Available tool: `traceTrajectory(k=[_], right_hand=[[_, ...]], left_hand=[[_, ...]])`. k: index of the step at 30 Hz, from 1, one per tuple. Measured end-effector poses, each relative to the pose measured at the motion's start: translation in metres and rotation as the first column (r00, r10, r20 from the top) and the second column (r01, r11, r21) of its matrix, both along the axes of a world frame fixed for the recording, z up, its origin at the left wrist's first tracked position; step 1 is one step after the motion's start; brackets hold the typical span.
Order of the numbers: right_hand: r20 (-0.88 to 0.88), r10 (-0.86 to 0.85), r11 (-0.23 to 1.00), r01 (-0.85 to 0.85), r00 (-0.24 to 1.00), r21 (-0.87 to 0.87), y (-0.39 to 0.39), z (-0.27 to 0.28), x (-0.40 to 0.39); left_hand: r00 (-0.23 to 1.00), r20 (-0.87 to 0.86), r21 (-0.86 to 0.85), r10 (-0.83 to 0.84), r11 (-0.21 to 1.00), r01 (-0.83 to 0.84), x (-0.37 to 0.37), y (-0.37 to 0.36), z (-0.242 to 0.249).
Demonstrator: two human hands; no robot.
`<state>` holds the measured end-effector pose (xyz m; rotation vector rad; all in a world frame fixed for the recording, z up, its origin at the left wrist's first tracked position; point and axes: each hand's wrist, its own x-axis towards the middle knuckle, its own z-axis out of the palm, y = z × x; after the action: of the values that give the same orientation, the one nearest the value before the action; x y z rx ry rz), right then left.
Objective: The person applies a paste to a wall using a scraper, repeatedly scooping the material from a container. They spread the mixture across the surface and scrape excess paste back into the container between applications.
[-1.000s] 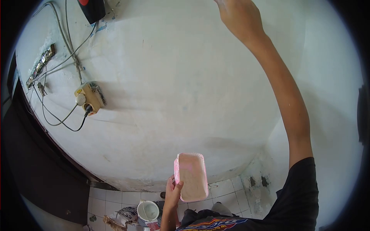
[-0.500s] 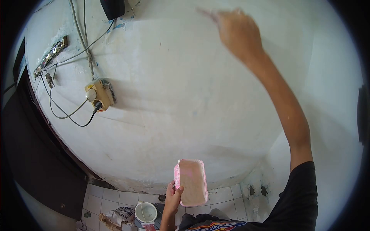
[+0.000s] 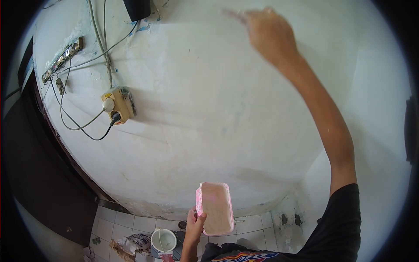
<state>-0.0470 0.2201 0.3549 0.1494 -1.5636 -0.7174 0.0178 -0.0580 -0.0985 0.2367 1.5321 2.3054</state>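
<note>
My left hand grips a pink rectangular plastic tub by its left side, thumb over the rim. The tub is tilted so its inside faces me, and a beige-grey coating covers the inside, with whitish smears on its rim. High up to the right, my right hand is closed around a thin, flat tool that points left along the wall. Motion blurs this tool, and I cannot tell its exact kind. The wall's surface is off-white and patchy.
A beige socket box with two plugs and hanging cables is on the wall's left. A power strip hangs beyond it. Below, a white bucket stands on the tiled floor. A dark door is at left.
The view has shifted slightly, so the wall fittings appear farther right. My right hand stays raised with its tool, and my left hand still holds the tub.
</note>
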Motion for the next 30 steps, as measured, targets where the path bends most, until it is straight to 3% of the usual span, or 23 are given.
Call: traceTrajectory(k=[3, 5, 7, 10, 12, 13, 14, 15, 16, 17, 18, 19, 20, 22, 26, 29, 30], right_hand=[[0.050, -0.066, 0.988, 0.073, 0.997, -0.139, -0.001, 0.031, 0.002], [0.016, -0.090, 0.989, 0.088, 0.996, 0.117, 0.005, 0.005, -0.015], [0.051, -0.002, 0.978, -0.009, 0.999, 0.210, -0.002, -0.038, -0.012], [0.210, 0.010, 0.989, -0.041, 0.978, 0.145, -0.016, -0.092, 0.009], [0.440, 0.221, 0.968, -0.142, 0.871, -0.206, -0.018, -0.121, 0.026], [0.457, 0.230, 0.965, -0.139, 0.859, -0.224, -0.020, -0.132, 0.036], [0.491, 0.427, 0.802, -0.068, 0.759, -0.594, -0.021, -0.141, 0.048], [0.431, 0.613, 0.515, 0.079, 0.662, -0.854, -0.021, -0.153, 0.058], [0.443, 0.624, 0.497, 0.109, 0.644, -0.861, -0.018, -0.173, 0.063], [0.168, 0.816, 0.167, 0.051, 0.553, -0.985, -0.012, -0.197, 0.067], [-0.158, 0.877, -0.196, 0.038, 0.453, -0.980, -0.007, -0.222, 0.071], [-0.293, 0.871, -0.349, 0.075, 0.395, -0.934, -0.003, -0.248, 0.079], [-0.297, 0.864, -0.366, 0.101, 0.406, -0.925, -0.006, -0.268, 0.088], [-0.539, 0.729, -0.642, 0.149, 0.423, -0.752, -0.013, -0.305, 0.109], [-0.565, 0.659, -0.726, 0.223, 0.496, -0.651, -0.019, -0.361, 0.134], [-0.537, 0.652, -0.714, 0.193, 0.536, -0.673, -0.013, -0.387, 0.141], [-0.536, 0.643, -0.721, 0.197, 0.547, -0.664, -0.010, -0.388, 0.145]], left_hand=[[1.000, 0.018, -0.026, -0.010, 1.000, 0.011, 0.000, 0.000, -0.003], [1.000, -0.014, 0.007, -0.005, 1.000, 0.005, -0.002, 0.001, -0.009], [1.000, 0.015, 0.021, -0.008, 1.000, 0.008, 0.000, 0.002, -0.005], [0.999, 0.052, 0.035, -0.016, 0.999, 0.014, 0.001, 0.003, -0.004], [0.997, 0.069, 0.028, -0.019, 0.999, 0.017, -0.001, 0.003, -0.004], [0.998, 0.058, 0.031, -0.023, 0.999, 0.021, -0.001, 0.004, -0.002], [0.998, 0.053, 0.030, -0.028, 0.999, 0.026, -0.001, 0.005, 0.000], [0.998, 0.064, 0.065, -0.026, 0.998, 0.022, -0.001, 0.007, 0.001], [0.997, 0.075, 0.101, -0.025, 0.995, 0.018, -0.002, 0.010, 0.004], [0.996, 0.078, 0.097, -0.034, 0.995, 0.027, -0.003, 0.011, 0.010], [0.996, 0.083, 0.092, -0.045, 0.995, 0.037, -0.004, 0.012, 0.015], [0.996, 0.079, 0.108, -0.041, 0.994, 0.032, -0.005, 0.015, 0.019], [0.997, 0.071, 0.125, -0.039, 0.992, 0.030, -0.006, 0.017, 0.022], [0.998, 0.022, 0.140, -0.063, 0.988, 0.060, -0.008, 0.022, 0.023], [0.994, 0.054, 0.132, -0.099, 0.987, 0.091, -0.006, 0.033, 0.040], [0.988, 0.066, 0.161, -0.138, 0.979, 0.126, -0.013, 0.037, 0.040], [0.989, 0.059, 0.099, -0.133, 0.987, 0.126, -0.013, 0.038, 0.039]])
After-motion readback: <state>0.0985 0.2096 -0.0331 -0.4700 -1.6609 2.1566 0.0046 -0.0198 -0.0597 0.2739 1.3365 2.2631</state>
